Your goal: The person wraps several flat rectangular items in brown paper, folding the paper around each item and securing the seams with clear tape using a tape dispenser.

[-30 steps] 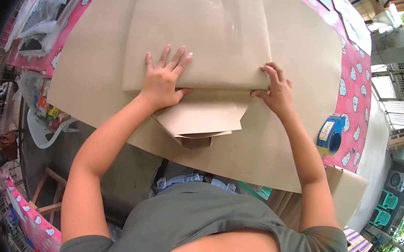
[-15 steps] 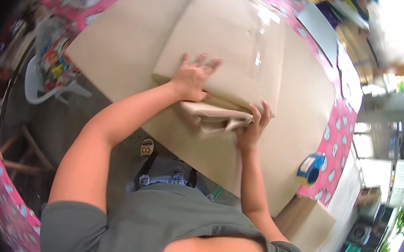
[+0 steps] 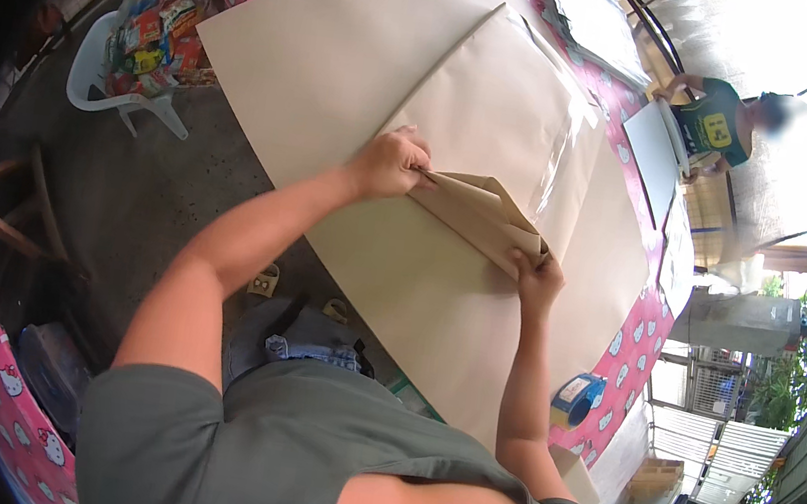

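Observation:
A flat package wrapped in brown kraft paper [image 3: 492, 102] lies on a large brown sheet [image 3: 319, 40] on the table. Clear tape shines along its right part. At the package's near end, a loose paper flap [image 3: 478, 216] stands up in folds. My left hand [image 3: 392, 162] pinches the flap's left corner between thumb and fingers. The flap's right corner is gripped by my right hand [image 3: 539, 277], thumb on the near side. What lies inside the wrapping is hidden.
A blue tape dispenser [image 3: 577, 399] rests on the pink patterned cloth [image 3: 629, 345] at right. At left, a white plastic chair [image 3: 94, 63] bears colourful packets. Another person [image 3: 721, 125] handles a pale panel [image 3: 650, 151] at far right. A wooden stool [image 3: 36, 207] stands at lower left.
My left hand has gone from lying spread on the package to pinching the flap's left corner. The flap is now spread wider and raised between both hands. The view has shifted.

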`<act>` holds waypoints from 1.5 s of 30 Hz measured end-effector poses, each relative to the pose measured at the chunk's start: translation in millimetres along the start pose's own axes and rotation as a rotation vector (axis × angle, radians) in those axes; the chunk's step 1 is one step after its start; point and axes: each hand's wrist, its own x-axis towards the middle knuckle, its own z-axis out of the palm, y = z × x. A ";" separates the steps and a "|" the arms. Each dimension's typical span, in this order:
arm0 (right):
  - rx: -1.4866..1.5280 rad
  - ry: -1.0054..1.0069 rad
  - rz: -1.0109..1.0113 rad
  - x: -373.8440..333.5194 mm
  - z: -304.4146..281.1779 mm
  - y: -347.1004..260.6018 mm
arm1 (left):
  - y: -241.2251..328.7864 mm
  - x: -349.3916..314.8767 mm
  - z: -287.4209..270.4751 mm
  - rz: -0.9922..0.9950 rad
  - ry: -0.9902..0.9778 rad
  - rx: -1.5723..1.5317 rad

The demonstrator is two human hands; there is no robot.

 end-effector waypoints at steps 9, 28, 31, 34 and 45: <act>-0.195 -0.089 -0.036 60.6 18.1 31.0 | 12.9 24.5 26.0 -0.400 0.050 0.452; 0.290 0.163 0.152 157.4 -11.0 99.8 | 21.6 59.8 26.6 -0.876 -0.025 0.508; 0.865 -0.017 0.249 109.6 -21.8 143.4 | 16.6 78.6 28.8 -0.851 -0.078 0.534; 1.045 -0.034 0.358 65.6 8.3 76.8 | -35.4 93.7 -8.4 -0.788 -0.096 0.521; -0.913 0.365 0.713 -154.7 -177.7 144.3 | -52.4 108.7 -60.4 -0.974 -0.099 0.529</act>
